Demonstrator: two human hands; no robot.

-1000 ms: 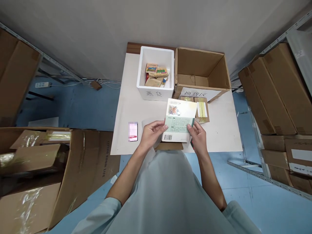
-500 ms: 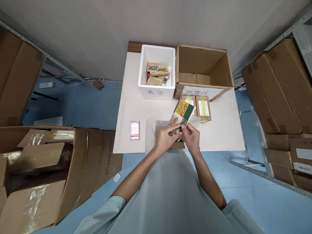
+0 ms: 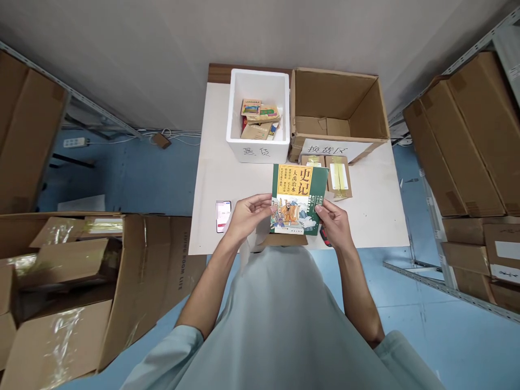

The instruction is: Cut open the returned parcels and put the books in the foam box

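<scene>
A green, yellow and white picture-covered book is held upright over the front of the table, its cover facing me. My left hand pinches its left edge, thumb on the cover. On the right edge my right hand grips it the same way. Beneath the book shows an opened brown cardboard box, mostly hidden, with whitish wrapping beside my left wrist. A small red and black object pokes out under my right hand. Left of my left hand lies a phone with a lit screen.
At the table's back stand a white foam box holding several books and a large open carton. Two taped small boxes sit before the carton. Cartons on shelves flank the right; a big box of parcels stands left.
The book has turned from a slant to upright, cover now squarely facing me. My hands have moved apart to its two side edges. The red and black object has come into view.
</scene>
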